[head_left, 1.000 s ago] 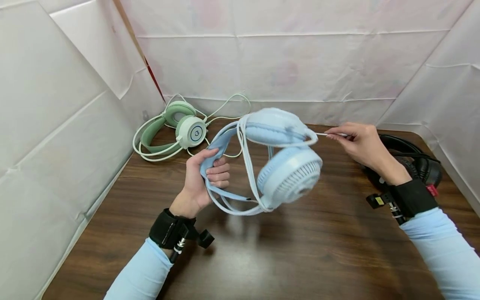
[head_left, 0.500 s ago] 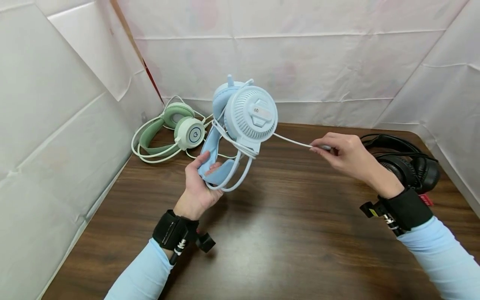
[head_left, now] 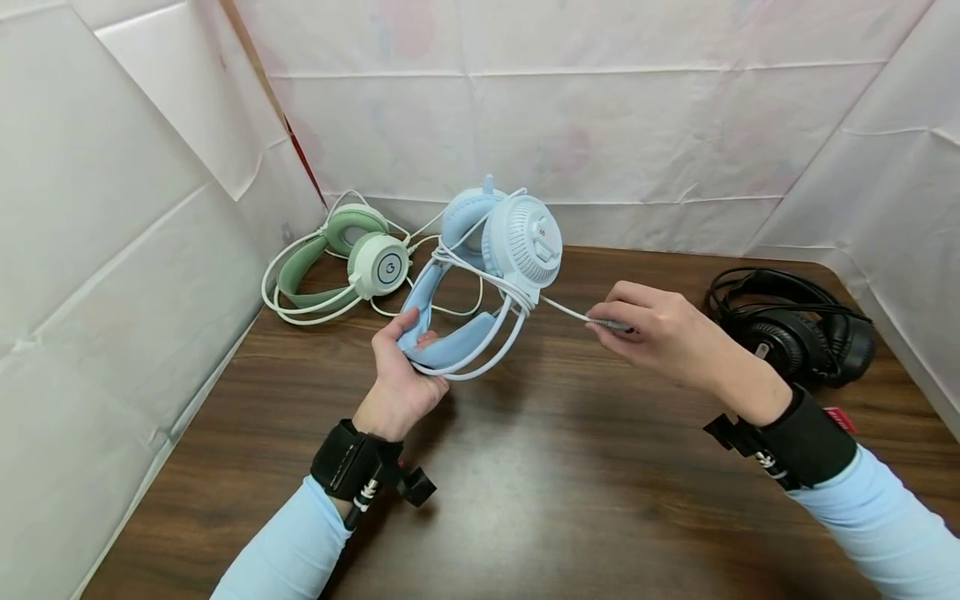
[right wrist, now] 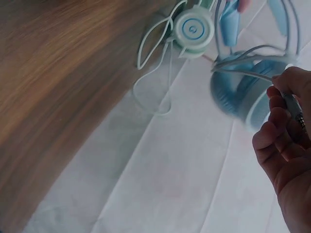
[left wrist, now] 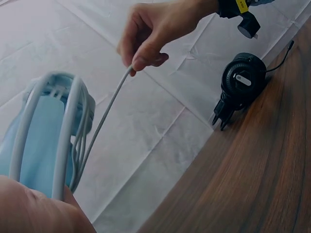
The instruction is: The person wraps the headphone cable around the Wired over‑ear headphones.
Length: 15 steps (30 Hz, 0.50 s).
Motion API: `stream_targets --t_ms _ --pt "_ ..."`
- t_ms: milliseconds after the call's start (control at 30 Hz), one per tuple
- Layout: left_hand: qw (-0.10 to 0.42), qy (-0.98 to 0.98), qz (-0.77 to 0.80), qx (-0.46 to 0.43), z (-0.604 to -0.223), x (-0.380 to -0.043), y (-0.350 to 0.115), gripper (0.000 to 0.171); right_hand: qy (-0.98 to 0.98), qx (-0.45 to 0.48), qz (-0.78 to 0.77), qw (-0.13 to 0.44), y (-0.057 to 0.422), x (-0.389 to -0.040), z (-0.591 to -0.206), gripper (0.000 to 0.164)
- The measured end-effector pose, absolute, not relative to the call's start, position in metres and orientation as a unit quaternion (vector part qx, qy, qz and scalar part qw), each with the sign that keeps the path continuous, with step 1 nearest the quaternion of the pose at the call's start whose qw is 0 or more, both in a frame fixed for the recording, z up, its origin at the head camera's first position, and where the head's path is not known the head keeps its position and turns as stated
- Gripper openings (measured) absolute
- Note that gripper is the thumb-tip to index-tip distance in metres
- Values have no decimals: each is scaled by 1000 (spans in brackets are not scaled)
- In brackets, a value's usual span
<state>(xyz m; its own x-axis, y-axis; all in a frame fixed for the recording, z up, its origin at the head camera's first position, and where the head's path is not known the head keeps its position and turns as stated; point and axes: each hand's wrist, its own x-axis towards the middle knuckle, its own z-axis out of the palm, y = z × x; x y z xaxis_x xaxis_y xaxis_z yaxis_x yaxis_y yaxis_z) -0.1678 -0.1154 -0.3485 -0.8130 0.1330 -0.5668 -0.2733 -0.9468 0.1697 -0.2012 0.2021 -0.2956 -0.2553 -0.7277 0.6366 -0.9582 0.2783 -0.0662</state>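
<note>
Light blue headphones point(head_left: 528, 242) are held above the table, their cable looped round the frame near the ear cups. My left hand point(head_left: 401, 375) grips the padded headband point(head_left: 457, 343), thumb on one side and fingers behind it. To the right, my right hand point(head_left: 660, 333) pinches the cable's end point(head_left: 615, 325). From there a straight length of cable point(head_left: 564, 309) runs back to the ear cup. In the right wrist view a grey plug point(right wrist: 293, 108) shows between the thumb and curled fingers. The left wrist view has the cable point(left wrist: 104, 116) stretched taut up to the right hand.
Green headphones point(head_left: 378, 265) with a pale cable lie at the back left of the wooden table point(head_left: 570, 500). Black headphones point(head_left: 798, 329) lie at the right, beyond the right wrist. White sheeting point(head_left: 600, 125) walls the back and both sides.
The headphones have turned in the left hand, so an ear cup's outer face now shows, and have since dipped a little. My right hand has moved left and down with the cable end.
</note>
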Motion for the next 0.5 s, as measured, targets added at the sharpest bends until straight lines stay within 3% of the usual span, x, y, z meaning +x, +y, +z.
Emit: stream_targets --t_ms 67,200,300,500 --pt "101 124 945 -285 -348 -167 -114 29 -752 565 220 259 198 -198 -293 31" --pt "94 127 946 -282 -346 -167 -113 34 -732 580 216 285 190 -194 -290 8" --pt "91 136 945 -285 -345 -166 -113 34 -718 589 199 312 184 -191 -288 26" --pt "94 174 939 -282 -342 -164 -114 32 -707 610 151 324 174 -180 -287 26"
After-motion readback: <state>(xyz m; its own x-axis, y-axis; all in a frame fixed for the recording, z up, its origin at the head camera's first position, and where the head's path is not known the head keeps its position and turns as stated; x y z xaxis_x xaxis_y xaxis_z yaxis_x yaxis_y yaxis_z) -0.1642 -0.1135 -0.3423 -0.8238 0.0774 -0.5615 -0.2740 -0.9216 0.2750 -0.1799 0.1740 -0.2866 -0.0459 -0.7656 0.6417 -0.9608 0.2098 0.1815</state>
